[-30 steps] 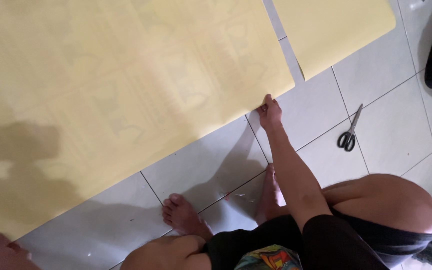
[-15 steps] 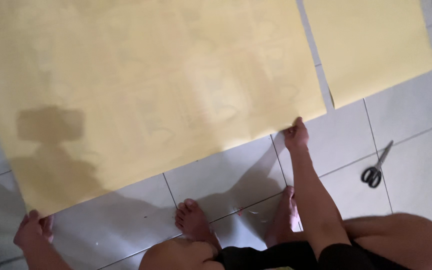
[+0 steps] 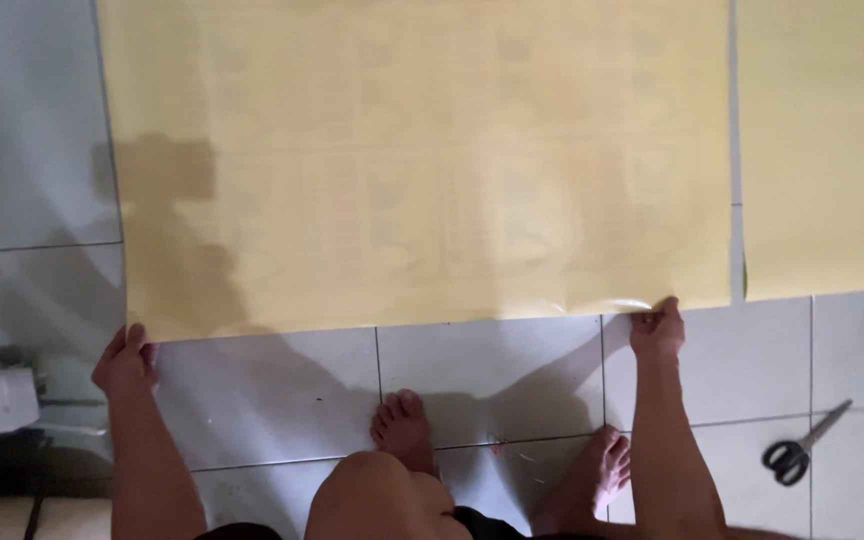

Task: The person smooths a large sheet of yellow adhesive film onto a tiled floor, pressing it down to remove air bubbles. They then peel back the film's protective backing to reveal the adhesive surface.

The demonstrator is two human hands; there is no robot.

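Grey floor tiles (image 3: 282, 400) carry a yellow sheet (image 3: 412, 160); left hand (image 3: 124, 362) and right hand (image 3: 658, 330) pinch its near corners.

Prob. a home – bare feet (image 3: 404, 428) on pale tiled floor (image 3: 492, 375), scissors (image 3: 800, 450) lying loose nearby.

Both hands (image 3: 127, 362) (image 3: 658, 330) on yellow sheet (image 3: 422, 160)

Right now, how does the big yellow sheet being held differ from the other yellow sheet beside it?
The big sheet is gripped at its near corners by the left hand and right hand; the other sheet lies untouched. The big sheet shows faint patterns; the other sheet looks plain. Both are pale yellow, on the tiled floor.
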